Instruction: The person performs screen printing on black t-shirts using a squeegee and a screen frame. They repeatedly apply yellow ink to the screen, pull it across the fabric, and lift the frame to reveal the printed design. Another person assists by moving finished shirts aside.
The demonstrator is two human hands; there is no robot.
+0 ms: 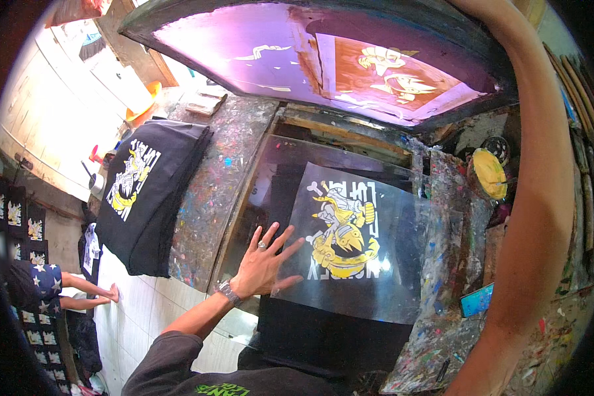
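Sheet [396,277], clear and printed with a yellow and white figure, lies on black cloth [336,336] just on the near side of the tilted-up screen [310,59]. From where I stand, the left hand [267,261] is below the screen at the sheet's left edge, its fingers straight, spread wide and gripping nothing that I can see; whether they press on the sheet I cannot tell. The right arm [546,165] stretches along the screen's right side to its upper edge, but the hand is cut off, so its fingers and any hold are beyond me. To the screen's near left sits a pile [160,231] of black cloth with a matching print; to its near right are a yellow tub [488,173] and a blue phone [476,301]. I'd judge this the lining-up step, sheet against screen. Next, I think, calls for a light touch: keep the sheet flat and square, and clear the left fingers before anything lowers the screen.
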